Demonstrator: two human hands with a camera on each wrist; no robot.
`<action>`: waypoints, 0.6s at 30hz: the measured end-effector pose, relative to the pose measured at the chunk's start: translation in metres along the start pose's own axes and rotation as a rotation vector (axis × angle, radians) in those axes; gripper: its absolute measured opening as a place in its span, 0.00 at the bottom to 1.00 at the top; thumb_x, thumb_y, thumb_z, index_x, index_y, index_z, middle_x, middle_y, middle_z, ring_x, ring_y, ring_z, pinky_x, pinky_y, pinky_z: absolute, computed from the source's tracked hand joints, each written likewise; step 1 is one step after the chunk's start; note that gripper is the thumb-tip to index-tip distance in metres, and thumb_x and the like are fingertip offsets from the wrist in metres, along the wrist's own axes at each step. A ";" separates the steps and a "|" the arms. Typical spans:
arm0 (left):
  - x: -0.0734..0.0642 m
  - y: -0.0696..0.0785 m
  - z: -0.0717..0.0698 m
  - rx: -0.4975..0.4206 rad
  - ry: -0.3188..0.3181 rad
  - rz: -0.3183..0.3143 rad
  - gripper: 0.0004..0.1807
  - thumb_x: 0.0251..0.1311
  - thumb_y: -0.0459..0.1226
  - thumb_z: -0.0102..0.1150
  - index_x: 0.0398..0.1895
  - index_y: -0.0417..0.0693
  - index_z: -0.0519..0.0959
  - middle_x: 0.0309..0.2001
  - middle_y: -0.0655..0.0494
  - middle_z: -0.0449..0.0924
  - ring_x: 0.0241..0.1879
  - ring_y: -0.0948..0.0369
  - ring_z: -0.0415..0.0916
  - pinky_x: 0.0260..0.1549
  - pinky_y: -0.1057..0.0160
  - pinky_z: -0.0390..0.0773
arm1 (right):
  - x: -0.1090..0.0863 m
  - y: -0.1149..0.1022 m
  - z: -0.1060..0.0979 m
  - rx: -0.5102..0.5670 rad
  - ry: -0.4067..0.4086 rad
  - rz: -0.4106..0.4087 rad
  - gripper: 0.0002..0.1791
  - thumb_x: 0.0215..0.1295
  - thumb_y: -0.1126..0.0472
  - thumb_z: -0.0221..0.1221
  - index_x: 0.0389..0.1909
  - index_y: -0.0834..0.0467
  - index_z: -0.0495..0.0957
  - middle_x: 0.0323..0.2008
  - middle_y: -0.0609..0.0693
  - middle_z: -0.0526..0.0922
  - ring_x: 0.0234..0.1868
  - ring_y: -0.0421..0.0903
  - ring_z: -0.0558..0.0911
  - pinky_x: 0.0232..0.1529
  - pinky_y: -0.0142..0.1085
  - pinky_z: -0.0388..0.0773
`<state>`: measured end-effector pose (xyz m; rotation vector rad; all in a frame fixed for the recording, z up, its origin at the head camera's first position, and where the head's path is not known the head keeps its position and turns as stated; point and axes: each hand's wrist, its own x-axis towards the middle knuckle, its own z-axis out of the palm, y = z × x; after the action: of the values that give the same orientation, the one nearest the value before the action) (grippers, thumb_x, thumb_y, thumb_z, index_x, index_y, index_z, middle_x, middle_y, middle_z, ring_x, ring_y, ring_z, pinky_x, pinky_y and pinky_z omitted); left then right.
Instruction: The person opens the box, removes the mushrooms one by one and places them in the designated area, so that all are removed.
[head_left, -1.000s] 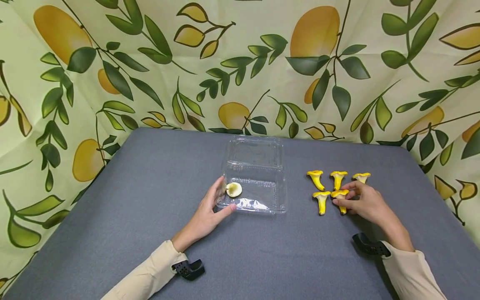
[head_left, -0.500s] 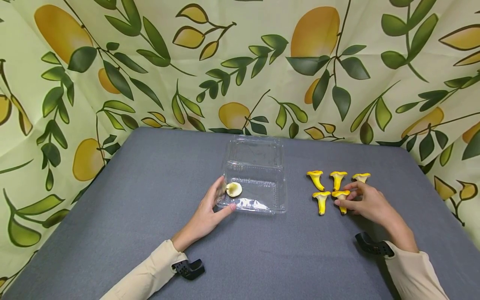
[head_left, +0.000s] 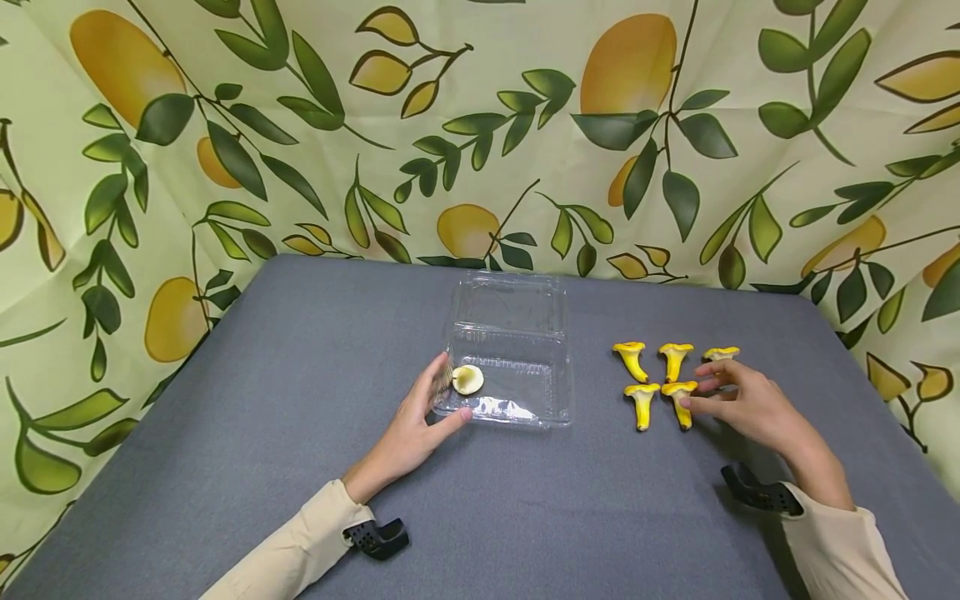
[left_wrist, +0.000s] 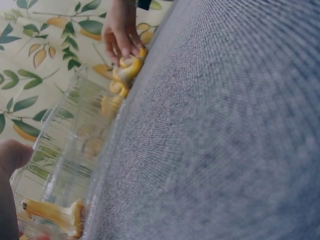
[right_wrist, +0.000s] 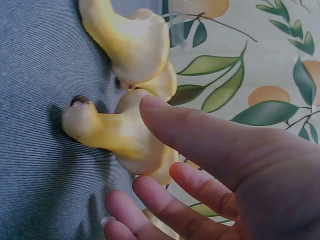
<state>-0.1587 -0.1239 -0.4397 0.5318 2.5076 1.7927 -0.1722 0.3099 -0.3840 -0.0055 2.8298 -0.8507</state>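
Observation:
My left hand (head_left: 412, 421) grips the near left corner of a clear plastic clamshell container (head_left: 525, 379), thumb at the front edge and fingers along the side. The container's lid (head_left: 510, 302) lies back. Inside, beside that hand, lies one chanterelle mushroom (head_left: 468, 380); the left wrist view shows its yellow stem through the wall. My right hand (head_left: 750, 408) hovers with parted, loosely bent fingers at the front right chanterelle (head_left: 681, 403). In the right wrist view its thumb tip (right_wrist: 152, 102) overlaps the cap of that chanterelle (right_wrist: 127, 132), and the other fingertips stand away from it.
Several more yellow chanterelles are laid out in two rows right of the container, such as a front one (head_left: 642, 405), two back ones (head_left: 632, 358) and one partly behind my right fingers (head_left: 722, 355). Grey cloth (head_left: 525, 517) covers the table; a leaf-patterned curtain (head_left: 510, 150) stands behind.
My right hand has drawn back slightly to the right, its fingers coming away from the front right chanterelle, which barely shifted. My left hand and the container have stayed in place.

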 end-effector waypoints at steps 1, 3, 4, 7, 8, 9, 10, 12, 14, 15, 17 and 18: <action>0.000 0.000 0.000 0.000 -0.001 -0.001 0.46 0.64 0.37 0.63 0.79 0.44 0.47 0.78 0.39 0.50 0.76 0.45 0.54 0.71 0.41 0.62 | 0.000 0.000 0.000 0.002 0.004 -0.010 0.39 0.61 0.42 0.67 0.60 0.68 0.69 0.52 0.69 0.79 0.48 0.63 0.83 0.41 0.47 0.81; 0.000 0.000 0.000 -0.002 -0.002 -0.002 0.46 0.64 0.37 0.63 0.79 0.44 0.47 0.78 0.39 0.50 0.76 0.45 0.54 0.71 0.41 0.62 | -0.001 0.001 -0.001 0.001 0.016 -0.027 0.38 0.60 0.44 0.67 0.60 0.68 0.69 0.52 0.68 0.79 0.48 0.63 0.83 0.41 0.46 0.82; 0.000 0.000 0.000 -0.003 -0.004 -0.001 0.46 0.64 0.37 0.63 0.79 0.44 0.47 0.78 0.38 0.50 0.76 0.45 0.53 0.71 0.40 0.62 | -0.001 0.001 -0.001 -0.002 0.021 -0.034 0.38 0.60 0.44 0.68 0.60 0.68 0.69 0.51 0.68 0.79 0.48 0.62 0.83 0.41 0.44 0.81; 0.000 0.000 0.000 -0.004 -0.006 -0.002 0.46 0.64 0.37 0.63 0.79 0.44 0.47 0.78 0.38 0.50 0.76 0.45 0.53 0.71 0.41 0.61 | -0.003 0.002 -0.002 -0.005 0.034 -0.050 0.37 0.60 0.45 0.68 0.60 0.67 0.71 0.51 0.67 0.80 0.49 0.63 0.83 0.40 0.38 0.80; 0.000 0.000 0.000 -0.004 -0.006 -0.002 0.46 0.64 0.37 0.63 0.79 0.43 0.47 0.78 0.38 0.50 0.76 0.45 0.53 0.71 0.41 0.61 | -0.003 0.002 -0.003 -0.007 0.039 -0.056 0.36 0.60 0.46 0.68 0.60 0.67 0.71 0.51 0.67 0.80 0.49 0.63 0.83 0.39 0.37 0.79; 0.000 0.000 0.000 -0.004 -0.007 -0.002 0.46 0.64 0.37 0.63 0.79 0.43 0.47 0.78 0.38 0.50 0.76 0.45 0.53 0.71 0.41 0.61 | -0.004 0.002 -0.003 -0.007 0.044 -0.061 0.36 0.60 0.46 0.68 0.59 0.67 0.71 0.51 0.67 0.80 0.49 0.63 0.83 0.39 0.35 0.78; 0.000 0.000 0.000 -0.004 -0.008 -0.003 0.46 0.64 0.37 0.63 0.79 0.43 0.47 0.78 0.38 0.50 0.76 0.45 0.53 0.72 0.41 0.61 | -0.004 0.002 -0.004 -0.007 0.049 -0.067 0.36 0.60 0.47 0.69 0.59 0.67 0.71 0.51 0.67 0.80 0.49 0.63 0.83 0.39 0.34 0.78; 0.000 0.000 0.000 -0.006 -0.008 -0.004 0.46 0.64 0.37 0.63 0.79 0.43 0.47 0.78 0.38 0.49 0.77 0.45 0.52 0.72 0.41 0.60 | -0.005 0.001 -0.005 -0.006 0.061 -0.080 0.34 0.60 0.48 0.69 0.58 0.67 0.72 0.51 0.67 0.81 0.50 0.62 0.83 0.38 0.30 0.77; 0.000 0.000 0.000 -0.006 -0.008 -0.006 0.46 0.64 0.38 0.63 0.79 0.43 0.47 0.78 0.37 0.50 0.77 0.45 0.52 0.72 0.41 0.60 | -0.006 0.000 -0.006 -0.008 0.071 -0.091 0.34 0.60 0.49 0.69 0.58 0.67 0.72 0.51 0.67 0.82 0.50 0.61 0.83 0.37 0.26 0.76; 0.000 0.000 0.000 -0.007 -0.007 -0.007 0.46 0.64 0.38 0.63 0.79 0.43 0.47 0.78 0.38 0.50 0.77 0.45 0.52 0.72 0.41 0.60 | -0.006 -0.001 -0.006 -0.004 0.074 -0.095 0.33 0.60 0.49 0.69 0.58 0.67 0.72 0.52 0.67 0.82 0.50 0.60 0.82 0.37 0.24 0.76; 0.000 0.000 0.000 -0.007 -0.005 -0.006 0.46 0.64 0.38 0.63 0.79 0.43 0.47 0.77 0.38 0.50 0.76 0.45 0.52 0.72 0.41 0.61 | -0.006 -0.004 -0.007 0.005 0.077 -0.104 0.33 0.61 0.49 0.69 0.58 0.67 0.72 0.53 0.66 0.81 0.51 0.59 0.82 0.36 0.22 0.75; 0.000 -0.001 0.000 -0.006 -0.003 -0.005 0.46 0.64 0.38 0.63 0.79 0.43 0.47 0.77 0.38 0.50 0.76 0.45 0.53 0.72 0.41 0.61 | -0.006 -0.005 -0.007 0.010 0.077 -0.109 0.33 0.61 0.49 0.69 0.59 0.66 0.72 0.53 0.66 0.81 0.51 0.59 0.82 0.36 0.21 0.75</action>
<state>-0.1590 -0.1243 -0.4401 0.5271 2.4978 1.7959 -0.1675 0.3097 -0.3740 -0.1291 2.9196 -0.9063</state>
